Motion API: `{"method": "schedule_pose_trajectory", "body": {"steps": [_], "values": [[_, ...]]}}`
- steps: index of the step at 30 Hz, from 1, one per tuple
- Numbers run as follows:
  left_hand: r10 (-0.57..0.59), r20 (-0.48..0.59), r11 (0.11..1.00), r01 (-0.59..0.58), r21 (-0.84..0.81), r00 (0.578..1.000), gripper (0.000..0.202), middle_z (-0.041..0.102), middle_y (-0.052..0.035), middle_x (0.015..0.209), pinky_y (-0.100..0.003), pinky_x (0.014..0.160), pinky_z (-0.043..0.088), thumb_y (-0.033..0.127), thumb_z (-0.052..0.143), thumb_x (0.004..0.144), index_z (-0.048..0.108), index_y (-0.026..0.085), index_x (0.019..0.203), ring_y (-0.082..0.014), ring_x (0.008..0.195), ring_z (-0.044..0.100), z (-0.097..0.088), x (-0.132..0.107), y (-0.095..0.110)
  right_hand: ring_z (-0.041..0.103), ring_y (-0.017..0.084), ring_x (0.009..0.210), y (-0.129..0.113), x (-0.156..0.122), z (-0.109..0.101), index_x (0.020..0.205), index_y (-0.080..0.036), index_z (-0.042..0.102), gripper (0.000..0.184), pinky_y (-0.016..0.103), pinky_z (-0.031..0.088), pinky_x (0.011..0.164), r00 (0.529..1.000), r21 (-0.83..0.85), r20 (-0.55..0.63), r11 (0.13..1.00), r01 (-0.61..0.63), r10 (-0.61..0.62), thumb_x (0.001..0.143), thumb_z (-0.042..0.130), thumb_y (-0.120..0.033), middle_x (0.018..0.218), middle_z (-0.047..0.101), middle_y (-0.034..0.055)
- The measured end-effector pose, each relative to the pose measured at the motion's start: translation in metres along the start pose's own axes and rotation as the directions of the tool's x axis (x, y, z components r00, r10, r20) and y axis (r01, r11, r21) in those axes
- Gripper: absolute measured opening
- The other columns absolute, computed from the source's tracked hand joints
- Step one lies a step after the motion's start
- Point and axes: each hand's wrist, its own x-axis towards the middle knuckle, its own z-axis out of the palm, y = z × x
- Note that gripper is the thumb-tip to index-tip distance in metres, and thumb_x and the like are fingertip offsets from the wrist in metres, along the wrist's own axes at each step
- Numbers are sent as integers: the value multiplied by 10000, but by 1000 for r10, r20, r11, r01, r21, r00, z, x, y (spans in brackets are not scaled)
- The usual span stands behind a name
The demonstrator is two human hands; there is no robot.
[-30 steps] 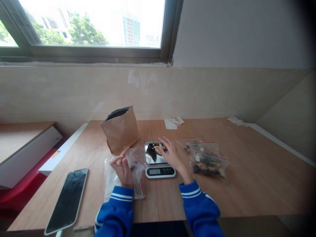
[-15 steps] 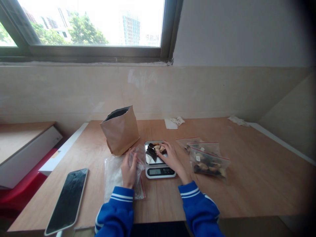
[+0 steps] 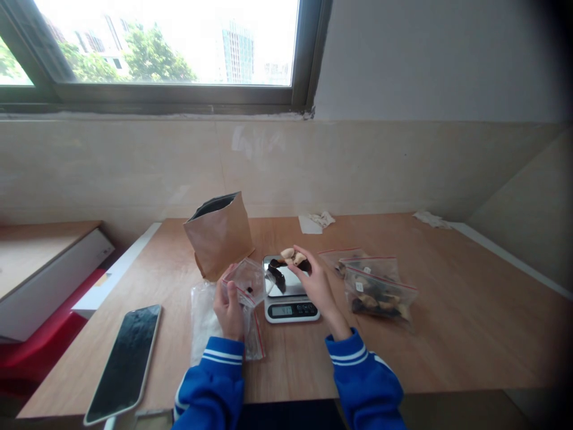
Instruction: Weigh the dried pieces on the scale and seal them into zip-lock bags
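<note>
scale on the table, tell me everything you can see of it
The scale is white, with a shiny, metal-looking plate and, on the near side, a dark panel holding buttons and a grey display whose digits are too small to read. It sits flat on the table. Dark pieces lie on its plate; the right hand appears to hover over it.

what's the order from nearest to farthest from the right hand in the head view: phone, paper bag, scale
1. Scale: nearest, its right side partly hidden behind the right hand.
2. Paper bag: standing to the left, farther back.
3. Phone: farthest, lying at far left, toward the front.
</note>
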Motion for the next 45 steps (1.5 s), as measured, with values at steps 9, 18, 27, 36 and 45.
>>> {"method": "schedule_pose_trajectory", "body": {"steps": [9, 18, 27, 36, 45], "values": [[-57, -11, 986, 55, -155, 998, 467, 664, -125, 1157, -426, 962, 464, 501, 443, 905, 630, 145, 1144, -254, 1096, 611, 0, 2, -2, 534, 218, 1195, -75, 2, 28, 1431, -297, 355, 667, 384, 418, 1029, 869, -29, 472, 983, 181, -147, 830, 643, -313, 1313, 552, 68], [-150, -31, 961, 139, -238, 988, 467, 694, -125, 1079, -389, 868, 522, 496, 443, 901, 626, 135, 1135, -237, 985, 661, 0, 3, 0, 509, 266, 1196, -86, 5, 41, 1457, -260, 300, 645, 498, 380, 1027, 831, -199, 542, 942, 271, -125, 869, 562, -224, 1290, 553, 112], [-210, -72, 957, 190, -221, 975, 493, 674, -126, 1109, -398, 915, 486, 516, 431, 898, 621, 134, 1146, -232, 1014, 639, -3, 7, -6, 329, 187, 1363, -48, 9, 37, 1403, -263, 369, 471, 405, 266, 1129, 951, -106, 281, 981, 164, -129, 968, 341, -441, 1440, 408, 76], [-257, -73, 938, 231, -257, 964, 525, 683, -110, 1070, -404, 906, 491, 553, 431, 882, 624, 141, 1144, -230, 991, 641, -1, 7, 0, 501, 279, 1137, 34, 7, 37, 1210, -187, 548, 369, 466, 397, 978, 958, -579, 277, 783, 229, -75, 879, 545, -351, 1201, 562, 140], [-359, -142, 900, 302, -313, 923, 489, 687, -87, 1054, -411, 983, 441, 559, 472, 863, 663, 158, 1068, -228, 1042, 618, -1, 13, 1, 504, 277, 963, 34, 5, 40, 1076, -154, 561, 225, 413, 438, 825, 965, -697, 239, 673, 248, -108, 936, 403, -232, 1036, 595, 138]]}}
